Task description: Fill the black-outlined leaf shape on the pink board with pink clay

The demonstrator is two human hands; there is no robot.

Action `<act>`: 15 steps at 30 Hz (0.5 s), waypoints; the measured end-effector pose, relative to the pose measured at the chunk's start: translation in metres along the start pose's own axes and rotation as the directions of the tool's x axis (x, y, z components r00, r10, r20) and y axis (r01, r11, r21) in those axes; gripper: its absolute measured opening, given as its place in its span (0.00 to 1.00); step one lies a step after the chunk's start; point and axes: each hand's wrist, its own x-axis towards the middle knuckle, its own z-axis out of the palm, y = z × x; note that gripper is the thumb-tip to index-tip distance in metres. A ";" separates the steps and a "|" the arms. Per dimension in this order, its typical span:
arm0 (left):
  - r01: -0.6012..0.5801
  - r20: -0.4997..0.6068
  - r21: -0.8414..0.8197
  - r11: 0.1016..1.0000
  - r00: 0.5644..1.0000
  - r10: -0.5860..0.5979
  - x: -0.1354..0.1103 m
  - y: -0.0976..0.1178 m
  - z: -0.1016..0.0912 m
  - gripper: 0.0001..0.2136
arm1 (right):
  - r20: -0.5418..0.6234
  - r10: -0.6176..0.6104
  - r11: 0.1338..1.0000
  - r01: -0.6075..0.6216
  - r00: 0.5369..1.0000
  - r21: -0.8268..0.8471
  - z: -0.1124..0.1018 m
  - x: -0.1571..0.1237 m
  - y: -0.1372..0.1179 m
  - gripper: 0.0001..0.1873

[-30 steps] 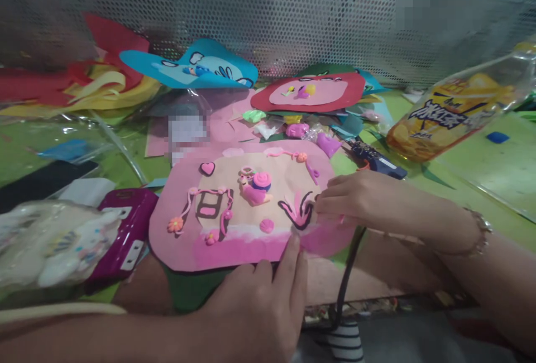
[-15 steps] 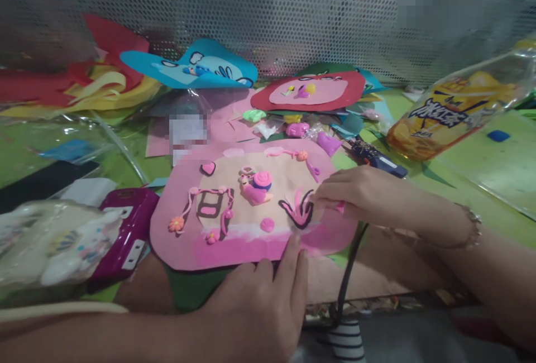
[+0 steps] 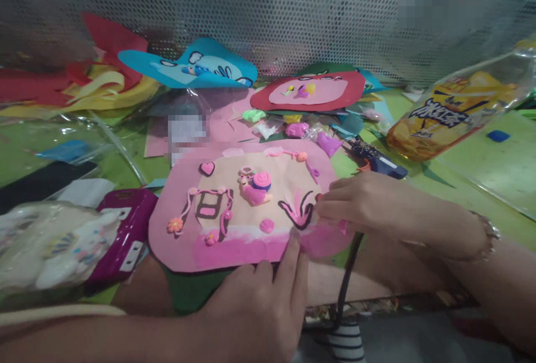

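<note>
A pink paper craft sheet (image 3: 171, 251) with rounded corners lies in front of me. On it sit a pink clay snail (image 3: 256, 187) with a pink and blue shell, a clay shell shape (image 3: 267, 225), several clay flowers and a pink plant outlined in black (image 3: 297, 209). My left hand (image 3: 263, 296) rests at the sheet's near edge, fingers stretched out, fingertips on the paper. At the right side, beside the plant, my right hand (image 3: 364, 206) has its fingers pinched together. A bit of pink clay (image 3: 344, 227) pokes out beneath it; the fingertips are partly hidden.
Behind the sheet lie wrapped clay lumps (image 3: 298, 129), a red paper craft (image 3: 355, 86) and a blue paper craft (image 3: 142, 61). A drink bottle (image 3: 444, 114) leans at the right near a dark blue tool (image 3: 383, 162). A purple case (image 3: 125, 229) lies left, before a perforated metal panel (image 3: 268, 11).
My right hand has shifted slightly right and toward me, and the pink bit beneath it has moved nearer too. My left hand stays at the sheet's edge.
</note>
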 end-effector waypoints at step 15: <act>-0.002 0.019 0.007 1.000 1.000 0.001 0.001 -0.001 -0.003 0.19 | 0.055 0.022 1.000 -0.023 0.998 0.019 -0.002 0.000 -0.001 0.15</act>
